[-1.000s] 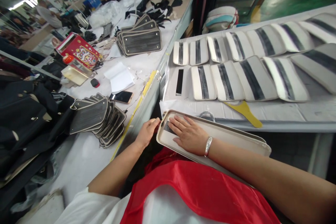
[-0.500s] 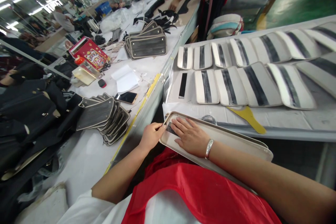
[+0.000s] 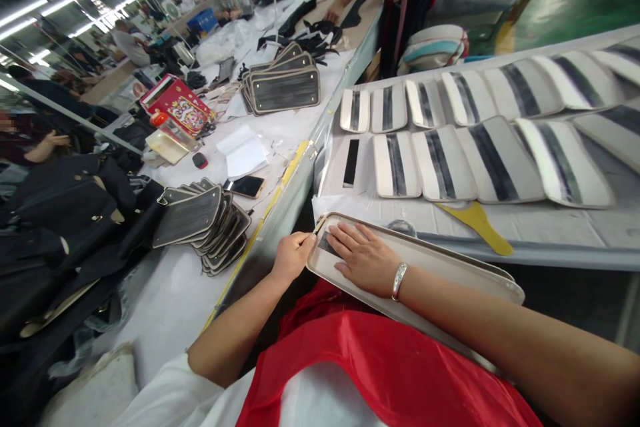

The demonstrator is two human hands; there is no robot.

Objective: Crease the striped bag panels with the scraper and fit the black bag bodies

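A long cream bag panel (image 3: 450, 275) with rounded corners and a raised piped rim slants in front of my body, its near end against the table edge. My left hand (image 3: 294, 255) pinches the rim at that end, thumb against the fingers. Flat on the inner face, fingers spread, lies my right hand (image 3: 367, 259); it wears a silver bracelet. Part of a dark strip (image 3: 327, 243) shows beside its fingertips, and the rest is covered. The panel's far lower side is hidden under my right forearm.
Rows of cream panels with dark stripes (image 3: 485, 153) lie on the right table, with a yellow spatula-shaped tool (image 3: 477, 223) at its edge. On the left table are stacked dark panels (image 3: 195, 213), a phone (image 3: 245, 186) and black bags (image 3: 60, 213). A co-worker's hand (image 3: 336, 10) works beyond.
The whole view has shifted slightly to the right. Both hands keep nearly the same places on the panel, with the left still pinching its rim.
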